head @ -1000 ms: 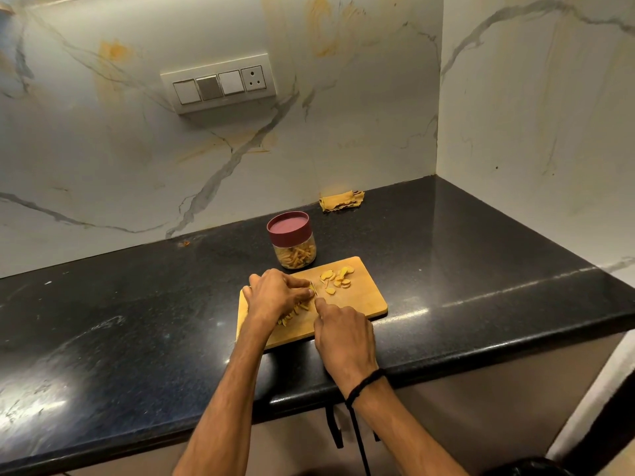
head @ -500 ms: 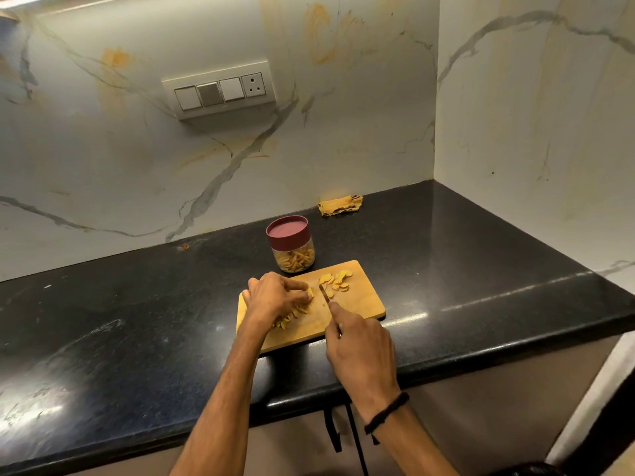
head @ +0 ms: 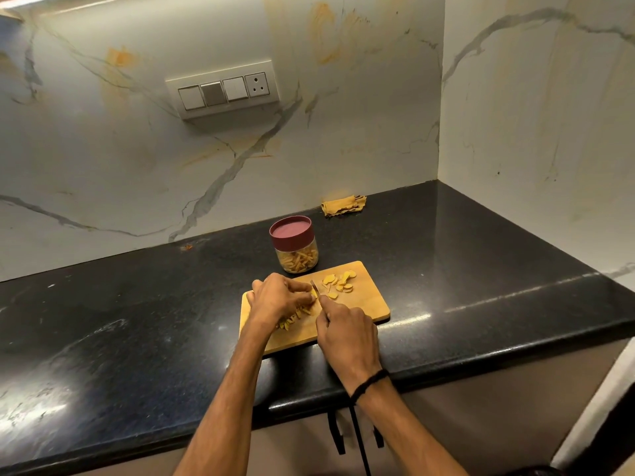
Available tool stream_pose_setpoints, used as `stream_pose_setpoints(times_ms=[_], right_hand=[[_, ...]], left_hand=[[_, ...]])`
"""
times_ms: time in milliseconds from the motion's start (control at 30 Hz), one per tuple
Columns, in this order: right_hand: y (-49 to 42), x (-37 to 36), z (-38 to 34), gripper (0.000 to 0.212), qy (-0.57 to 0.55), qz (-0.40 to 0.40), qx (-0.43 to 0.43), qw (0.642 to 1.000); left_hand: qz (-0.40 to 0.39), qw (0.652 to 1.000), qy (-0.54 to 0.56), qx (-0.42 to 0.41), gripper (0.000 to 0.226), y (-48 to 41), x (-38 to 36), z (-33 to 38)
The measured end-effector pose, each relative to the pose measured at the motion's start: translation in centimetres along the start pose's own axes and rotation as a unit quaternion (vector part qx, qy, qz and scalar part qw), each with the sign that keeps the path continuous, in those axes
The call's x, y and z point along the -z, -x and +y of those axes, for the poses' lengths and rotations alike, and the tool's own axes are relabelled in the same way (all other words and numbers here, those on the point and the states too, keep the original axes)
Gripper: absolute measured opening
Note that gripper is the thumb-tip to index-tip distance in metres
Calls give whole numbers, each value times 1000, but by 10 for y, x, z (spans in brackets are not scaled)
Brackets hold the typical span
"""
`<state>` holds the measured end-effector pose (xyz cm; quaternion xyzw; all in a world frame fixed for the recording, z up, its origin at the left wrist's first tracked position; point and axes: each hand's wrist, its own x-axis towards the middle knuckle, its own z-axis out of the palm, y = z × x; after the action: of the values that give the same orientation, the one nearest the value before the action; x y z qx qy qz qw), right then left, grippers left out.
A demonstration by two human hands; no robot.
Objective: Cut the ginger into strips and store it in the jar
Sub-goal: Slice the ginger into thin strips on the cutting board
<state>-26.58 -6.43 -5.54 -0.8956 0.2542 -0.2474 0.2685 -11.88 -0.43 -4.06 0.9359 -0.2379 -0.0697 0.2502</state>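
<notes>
A wooden cutting board (head: 369, 309) lies on the black counter. My left hand (head: 276, 297), fingers curled, holds a ginger piece (head: 312, 297) down on the board. My right hand (head: 345, 333) grips a knife (head: 315, 287) whose blade stands right beside my left fingertips. Cut ginger strips (head: 292, 319) lie under and below my left hand. Several ginger slices (head: 338, 282) sit at the board's far right. Behind the board stands a glass jar (head: 297, 257) with a maroon lid on it and ginger strips inside.
A crumpled yellow cloth (head: 343, 206) lies against the back wall. The black counter (head: 137, 321) ends at a front edge near me and meets marble walls at the back and right. A switch panel (head: 225, 89) hangs on the wall.
My right hand with the knife has shifted slightly back toward my left fingertips after drawing away to the right. My left hand has stayed on the ginger.
</notes>
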Motion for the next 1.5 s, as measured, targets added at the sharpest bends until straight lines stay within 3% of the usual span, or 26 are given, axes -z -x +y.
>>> stream_pose_setpoints(times_ms=[600,1500], right_hand=[[25,3,-11,37,113,-52,-2,992],[25,30,10,41,-33,12,-37,999]], left_hand=[[3,1000,-18,11,26,1,3,5],[4,1000,-10,-5,29,2,0,0]])
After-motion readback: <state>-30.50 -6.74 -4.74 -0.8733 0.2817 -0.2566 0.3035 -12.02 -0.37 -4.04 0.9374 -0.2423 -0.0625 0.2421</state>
